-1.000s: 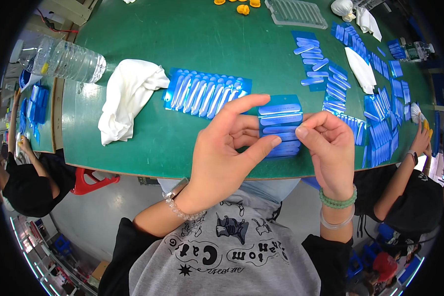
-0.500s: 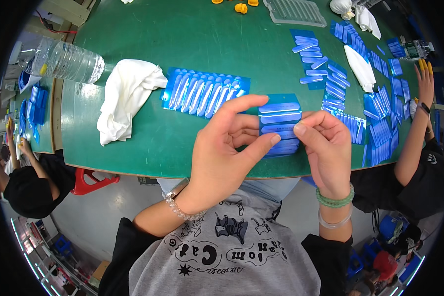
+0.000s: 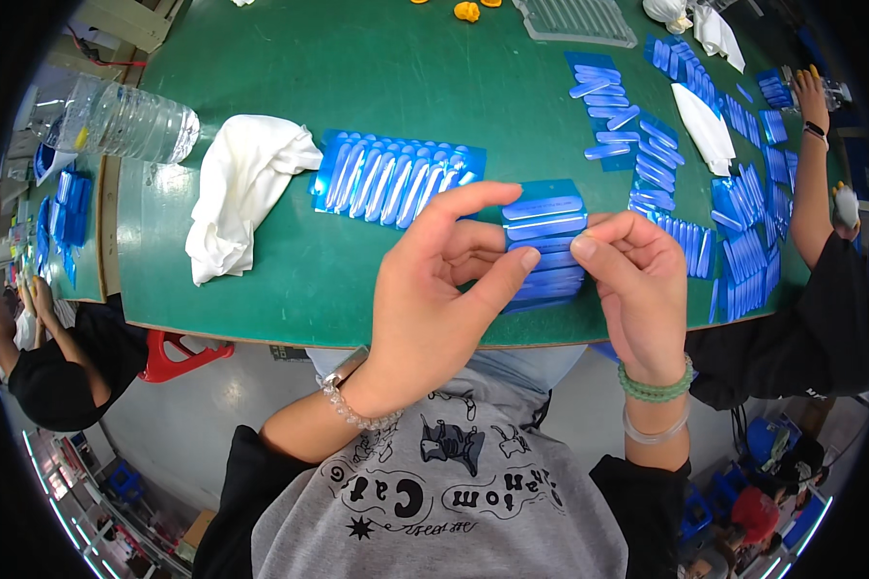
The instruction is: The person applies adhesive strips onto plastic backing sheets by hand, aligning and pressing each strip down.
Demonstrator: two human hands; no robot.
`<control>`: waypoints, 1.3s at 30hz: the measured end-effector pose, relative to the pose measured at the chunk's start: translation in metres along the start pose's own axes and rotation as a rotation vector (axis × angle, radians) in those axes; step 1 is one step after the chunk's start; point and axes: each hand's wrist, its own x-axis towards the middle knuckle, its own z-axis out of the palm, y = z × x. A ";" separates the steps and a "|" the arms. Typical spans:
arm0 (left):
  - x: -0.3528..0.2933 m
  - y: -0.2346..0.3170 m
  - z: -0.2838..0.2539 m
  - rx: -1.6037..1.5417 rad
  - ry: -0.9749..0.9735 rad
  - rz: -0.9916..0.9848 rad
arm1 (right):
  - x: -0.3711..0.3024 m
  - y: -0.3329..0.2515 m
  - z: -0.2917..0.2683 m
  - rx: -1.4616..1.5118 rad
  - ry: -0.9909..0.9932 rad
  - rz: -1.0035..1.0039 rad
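Observation:
In front of me I hold a blue film sheet (image 3: 545,230) that carries a row of long, rounded blue strips. My left hand (image 3: 439,280) grips its left edge, the thumb over the strips and the index finger reaching the upper corner; the other fingers curl partly behind it. With thumb and index finger, my right hand (image 3: 642,280) pinches the right edge. Beyond my left hand, a larger blue sheet (image 3: 322,202) covered with similar strips lies flat on the green table (image 3: 377,77).
A crumpled white cloth (image 3: 237,198) and a large clear bottle (image 3: 130,121) lie to the left. Many strip sheets (image 3: 743,256) spread on the right, around a white cloth piece (image 3: 703,130). A clear ridged tray (image 3: 579,21) and yellow finger cots (image 3: 466,12) sit at the far side. Co-workers sit on both sides.
My hands keep hold of the sheet, the left thumb drawn slightly up and left. At the right, a co-worker's hand has moved farther away, to the bottle there.

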 end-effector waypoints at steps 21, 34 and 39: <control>0.006 -0.004 -0.006 0.023 -0.087 0.102 | -0.005 0.002 0.015 -0.114 -0.063 -0.194; 0.007 0.012 -0.012 0.079 -0.029 0.030 | -0.001 -0.007 0.029 0.124 0.042 -0.102; 0.006 0.014 0.001 -0.010 0.025 0.009 | -0.001 -0.002 0.012 -0.102 -0.106 -0.155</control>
